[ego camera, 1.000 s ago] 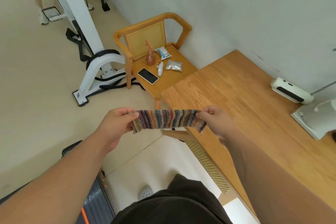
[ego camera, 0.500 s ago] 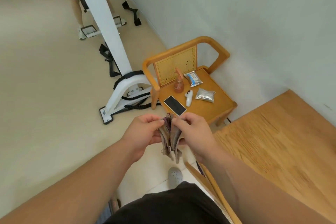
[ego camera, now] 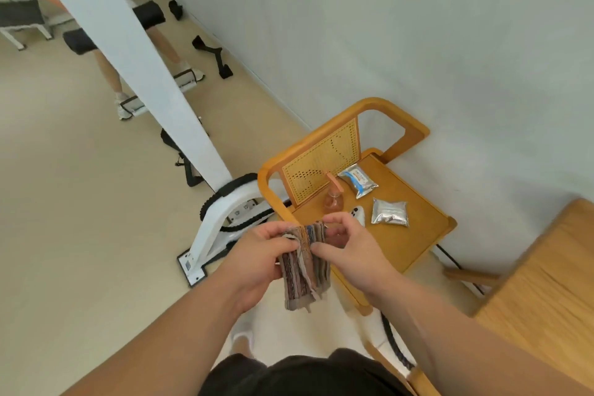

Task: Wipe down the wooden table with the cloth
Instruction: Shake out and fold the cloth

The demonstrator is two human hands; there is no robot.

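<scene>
There is only one cloth (ego camera: pixel 305 270) — a striped, folded piece that hangs in the air in front of the body, not yet over the table (ego camera: pixel 546 283). The left hand (ego camera: pixel 260 257) grips its side with curled fingers and the right hand (ego camera: pixel 350 251) pinches its upper edge; the hands are close together. The cloth looks soft, light and limp, so I think it is best bunched under one palm for wiping. There is one table and one chair (ego camera: pixel 418 199) — on it stand one bottle (ego camera: pixel 334 199), one white controller (ego camera: pixel 358 214) and two packets, a blue-white one (ego camera: pixel 359 183) and a silver one (ego camera: pixel 390 212).
</scene>
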